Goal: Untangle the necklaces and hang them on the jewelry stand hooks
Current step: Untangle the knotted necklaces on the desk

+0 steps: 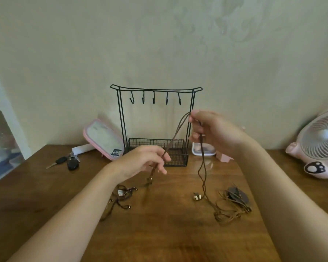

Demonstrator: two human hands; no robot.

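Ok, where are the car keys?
In the head view, the car keys lie on the wooden table at the far left, left of the black jewelry stand and the left hand.

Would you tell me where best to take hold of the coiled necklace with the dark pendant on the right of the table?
Probably pinch the dark pendant from above: it lies at the far edge of the loose cord coil, so lifting there should let loops trail free.
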